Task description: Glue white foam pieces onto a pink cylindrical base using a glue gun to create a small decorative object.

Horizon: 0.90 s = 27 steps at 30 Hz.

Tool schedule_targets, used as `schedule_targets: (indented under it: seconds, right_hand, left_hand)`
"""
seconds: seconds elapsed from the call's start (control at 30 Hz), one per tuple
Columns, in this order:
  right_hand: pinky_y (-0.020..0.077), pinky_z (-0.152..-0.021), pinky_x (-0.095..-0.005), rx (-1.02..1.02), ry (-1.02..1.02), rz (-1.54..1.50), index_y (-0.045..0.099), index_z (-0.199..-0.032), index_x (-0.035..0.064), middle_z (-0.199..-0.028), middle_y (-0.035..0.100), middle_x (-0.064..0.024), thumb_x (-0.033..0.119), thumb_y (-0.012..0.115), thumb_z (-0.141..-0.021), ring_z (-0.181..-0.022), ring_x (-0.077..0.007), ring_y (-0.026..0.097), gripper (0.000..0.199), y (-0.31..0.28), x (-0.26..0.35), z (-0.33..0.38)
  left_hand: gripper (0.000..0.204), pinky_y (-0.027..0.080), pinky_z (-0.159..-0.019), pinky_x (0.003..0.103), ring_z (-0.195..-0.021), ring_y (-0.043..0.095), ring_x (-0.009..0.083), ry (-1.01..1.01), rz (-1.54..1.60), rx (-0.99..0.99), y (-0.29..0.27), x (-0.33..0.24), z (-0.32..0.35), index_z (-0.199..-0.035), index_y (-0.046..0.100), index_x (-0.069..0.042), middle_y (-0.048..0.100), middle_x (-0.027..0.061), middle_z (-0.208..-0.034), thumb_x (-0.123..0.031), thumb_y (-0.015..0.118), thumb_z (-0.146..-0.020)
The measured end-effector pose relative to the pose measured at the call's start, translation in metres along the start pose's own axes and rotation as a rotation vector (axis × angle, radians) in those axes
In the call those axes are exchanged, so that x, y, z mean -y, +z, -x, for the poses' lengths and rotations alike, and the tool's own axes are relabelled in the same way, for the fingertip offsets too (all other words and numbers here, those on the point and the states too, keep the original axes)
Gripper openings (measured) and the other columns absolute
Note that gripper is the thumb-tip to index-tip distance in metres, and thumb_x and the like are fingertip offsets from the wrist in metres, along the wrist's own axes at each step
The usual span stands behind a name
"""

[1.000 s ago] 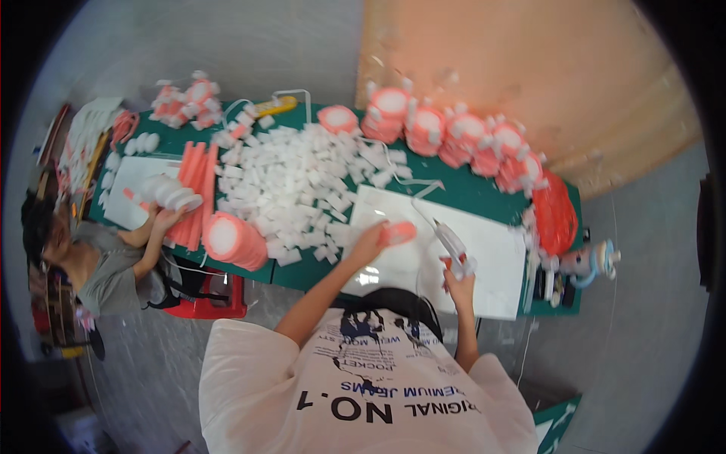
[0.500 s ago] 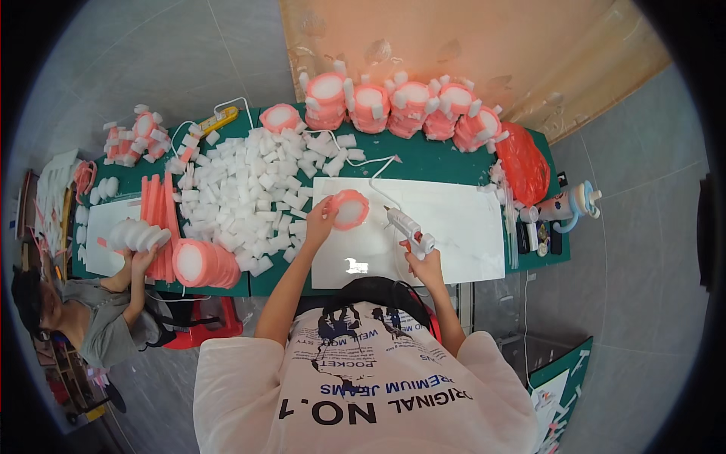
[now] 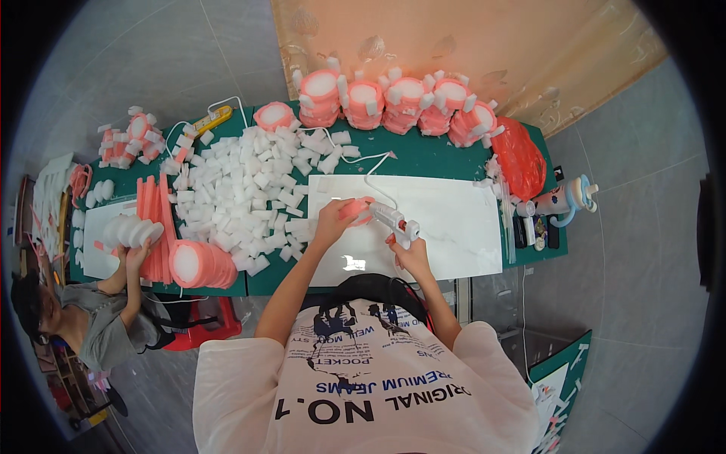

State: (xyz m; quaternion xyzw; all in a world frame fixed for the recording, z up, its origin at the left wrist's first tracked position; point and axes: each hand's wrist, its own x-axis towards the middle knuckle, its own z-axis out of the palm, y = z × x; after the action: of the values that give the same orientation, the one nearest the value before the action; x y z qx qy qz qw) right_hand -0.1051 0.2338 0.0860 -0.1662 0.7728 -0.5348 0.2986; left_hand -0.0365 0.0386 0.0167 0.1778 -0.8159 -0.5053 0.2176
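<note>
My left hand (image 3: pixel 330 225) grips a round foam disc with a pink rim (image 3: pixel 355 209), raised on its edge over the white board (image 3: pixel 446 234). In my right hand (image 3: pixel 412 257) is a white glue gun (image 3: pixel 392 219), its nozzle end at the disc's right side; whether the tip touches is too small to tell. The gun's white cord runs back across the board. A heap of small white foam pieces (image 3: pixel 234 189) lies left of the board.
Pink-and-white foam stacks (image 3: pixel 318 98) line the table's back edge. A red plastic bag (image 3: pixel 519 160) and a tumbler (image 3: pixel 556 200) stand at the right. On the left, a co-worker's hands (image 3: pixel 134 257) hold white foam discs beside pink strips (image 3: pixel 155 227) and a pink-rimmed stack (image 3: pixel 200 265).
My left hand has tilted the disc from facing up to nearly edge-on. My right hand has brought the glue gun leftward to it.
</note>
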Motion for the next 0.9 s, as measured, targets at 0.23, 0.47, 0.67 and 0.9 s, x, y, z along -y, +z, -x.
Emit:
schedule_targets:
  seconds: [0.23,0.47,0.67,0.9]
  right_hand:
    - [0.0323,-0.028,-0.0232,-0.016,0.0,0.046,0.053,-0.071,0.0014,-0.047,0.048,-0.003,0.008,0.055,-0.071,-0.032,-0.0101,0.044,0.007,0.001,-0.007,-0.008]
    - [0.0314,-0.027,-0.0241,-0.005,0.021,0.033,0.051,-0.069,-0.0002,-0.046,0.047,-0.0041,0.009,0.056,-0.071,-0.031,-0.0108,0.043,0.011,0.0,-0.006,-0.008]
    - [0.0306,-0.026,-0.0247,-0.003,0.017,0.055,0.049,-0.068,-0.0011,-0.049,0.047,-0.0054,0.008,0.055,-0.07,-0.03,-0.0113,0.043,0.011,-0.001,-0.009,-0.005]
    - [0.0293,-0.025,-0.025,-0.02,0.093,0.025,0.048,-0.071,-0.0025,-0.05,0.048,-0.0063,0.007,0.056,-0.07,-0.03,-0.0115,0.042,0.012,-0.007,-0.011,-0.003]
  left_hand:
    - [0.037,0.044,-0.067,0.031,-0.073,0.056,0.0253,0.044,-0.025,-0.025,0.002,-0.01,0.002,-0.095,0.058,-0.003,0.057,0.013,-0.08,-0.011,0.067,-0.061]
    - [0.038,0.045,-0.067,0.031,-0.073,0.056,0.0243,-0.013,0.003,-0.004,0.006,-0.017,0.004,-0.096,0.058,-0.004,0.057,0.0122,-0.08,-0.01,0.068,-0.059]
    - [0.04,0.045,-0.068,0.031,-0.073,0.056,0.0239,-0.009,-0.003,-0.008,0.009,-0.013,0.004,-0.096,0.058,-0.004,0.057,0.012,-0.08,-0.011,0.069,-0.059]
    - [0.039,0.045,-0.067,0.03,-0.074,0.056,0.0224,0.003,-0.032,-0.018,0.011,-0.012,0.002,-0.097,0.058,-0.004,0.057,0.0114,-0.081,-0.01,0.068,-0.06]
